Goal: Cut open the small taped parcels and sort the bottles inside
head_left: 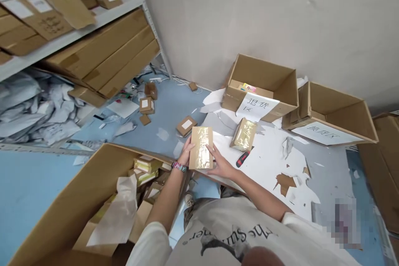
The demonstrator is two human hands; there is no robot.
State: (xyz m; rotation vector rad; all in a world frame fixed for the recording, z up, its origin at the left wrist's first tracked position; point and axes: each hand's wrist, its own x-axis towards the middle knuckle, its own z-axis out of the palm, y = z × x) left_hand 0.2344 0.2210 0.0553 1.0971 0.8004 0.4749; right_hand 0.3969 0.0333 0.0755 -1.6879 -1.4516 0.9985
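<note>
Between my two hands is a small cardboard box [202, 148] with shiny clear tape down its top face. My left hand [186, 153] grips its left side, and my right hand [220, 163] holds the right side, fingers at the edge. A second taped cardboard box [243, 135] rests on the white-covered work surface to the right. Close to it lies a red and black cutter [243, 158]. Past my left hand, a flat box with a white label [186, 125] sits near the surface's far left edge.
Two open cartons with handwritten paper signs, one carton [264, 66] left of the other carton [339, 95], stand along the wall. At lower left, a large open carton [62, 191] holds several small boxes. A shelf [77, 25] carries cardboard boxes. Torn cardboard [285, 183] lies at right.
</note>
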